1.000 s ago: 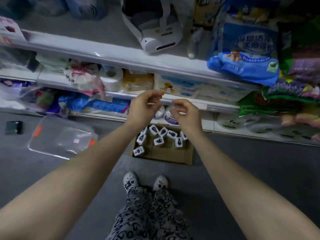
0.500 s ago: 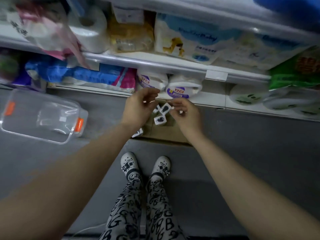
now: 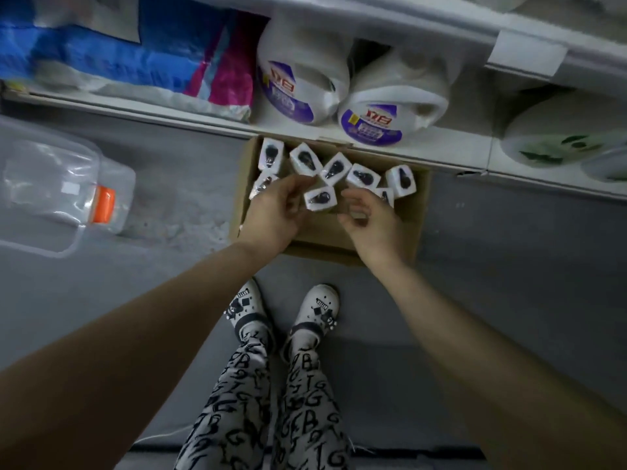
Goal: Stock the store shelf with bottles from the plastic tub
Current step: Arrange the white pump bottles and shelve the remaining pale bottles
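Well, far on your left the clear plastic tub (image 3: 61,184) lies on the floor, well apart from your hands. I can see no bottles in it. Above it, a blue and pink pack (image 3: 135,56) sits on the bottom shelf (image 3: 451,150).

Next comes the cardboard box (image 3: 319,232), down on the floor and pushed up against the shelf. The little white bottles (image 3: 363,176) are in there, all in a jumble at the far end.

Your left grip (image 3: 271,215) is inside the box with its fingers curled. It touches the near bottle (image 3: 320,197), but I cannot tell if it has really got hold of it. That bottle sits between your two hands. Your right grip (image 3: 369,218) is just beside it on the other side, with its fingers loosely bent, and I see nothing in it.

Up on the shelf behind the box are two big white packs (image 3: 390,100) with purple labels.

So I think you are at the picking-up step. Next, you need a firm hold on one bottle. Lift it straight up so it does not knock the others. Then find a bare bit of shelf for it, since the spot right above the box looks full.
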Action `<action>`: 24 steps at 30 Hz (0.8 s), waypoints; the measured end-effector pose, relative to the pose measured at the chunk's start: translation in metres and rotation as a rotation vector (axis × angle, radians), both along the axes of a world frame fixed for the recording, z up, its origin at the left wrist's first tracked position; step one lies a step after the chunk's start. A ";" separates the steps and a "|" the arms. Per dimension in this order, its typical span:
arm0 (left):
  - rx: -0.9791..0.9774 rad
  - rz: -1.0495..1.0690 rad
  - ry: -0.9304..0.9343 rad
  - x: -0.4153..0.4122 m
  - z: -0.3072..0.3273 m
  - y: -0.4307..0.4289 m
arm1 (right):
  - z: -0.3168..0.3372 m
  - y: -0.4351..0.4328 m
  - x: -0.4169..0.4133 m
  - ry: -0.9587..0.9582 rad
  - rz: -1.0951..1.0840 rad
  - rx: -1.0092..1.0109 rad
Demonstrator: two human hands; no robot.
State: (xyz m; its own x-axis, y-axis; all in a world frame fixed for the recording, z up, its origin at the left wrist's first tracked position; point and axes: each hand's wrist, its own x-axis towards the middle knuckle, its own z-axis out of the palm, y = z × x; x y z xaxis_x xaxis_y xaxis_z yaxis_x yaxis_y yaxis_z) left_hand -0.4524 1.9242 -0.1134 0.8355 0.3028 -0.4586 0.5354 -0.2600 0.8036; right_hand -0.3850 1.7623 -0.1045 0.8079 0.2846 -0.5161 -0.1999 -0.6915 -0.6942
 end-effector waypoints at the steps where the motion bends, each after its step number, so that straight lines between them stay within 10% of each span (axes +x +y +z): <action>1: 0.008 -0.006 0.009 0.000 -0.010 0.000 | -0.011 -0.001 0.001 0.001 0.001 -0.008; 24: 0.110 -0.042 0.078 0.026 -0.216 -0.031 | -0.215 -0.013 0.024 -0.085 0.114 -0.136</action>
State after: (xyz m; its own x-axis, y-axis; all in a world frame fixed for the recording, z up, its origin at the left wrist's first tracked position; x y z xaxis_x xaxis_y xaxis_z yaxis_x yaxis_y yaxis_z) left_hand -0.4264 1.8929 -0.3293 0.8118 0.3200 -0.4885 0.5816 -0.3680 0.7254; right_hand -0.3613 1.7497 -0.3191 0.8168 0.3093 -0.4870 -0.0591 -0.7948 -0.6039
